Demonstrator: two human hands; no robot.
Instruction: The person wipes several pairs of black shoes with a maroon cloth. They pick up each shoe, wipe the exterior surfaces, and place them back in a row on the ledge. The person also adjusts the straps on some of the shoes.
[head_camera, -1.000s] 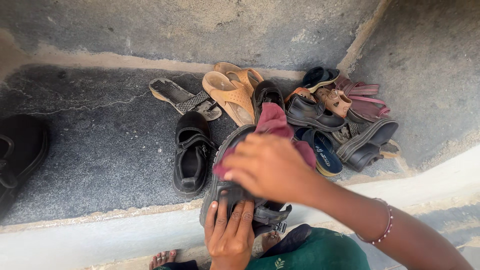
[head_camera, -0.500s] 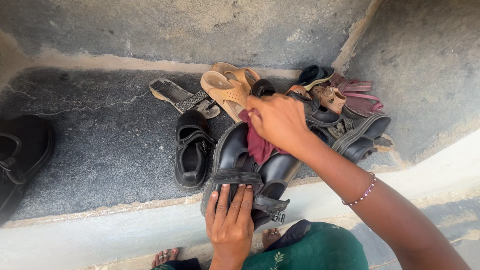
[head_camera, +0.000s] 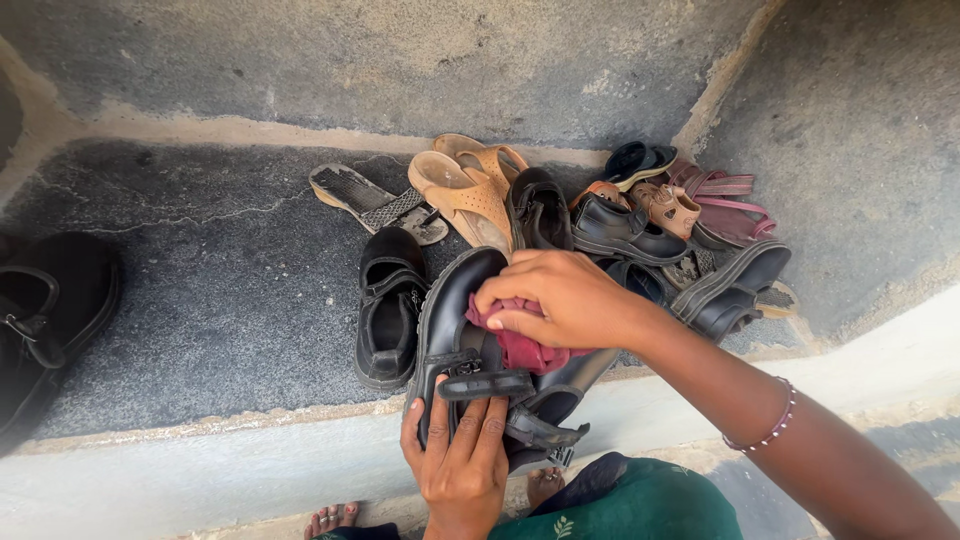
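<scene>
From the head view, your left hand (head_camera: 462, 462) grips the heel end of a black strapped shoe (head_camera: 470, 350), fingers wrapped over its buckle strap, holding it tilted above the concrete step (head_camera: 200, 330). Your right hand (head_camera: 560, 300) is closed on a dark red cloth (head_camera: 520, 345), pressing it against the shoe's upper. Just beside lies another black shoe (head_camera: 388, 305); a pile of sandals (head_camera: 470, 195) sits behind.
</scene>
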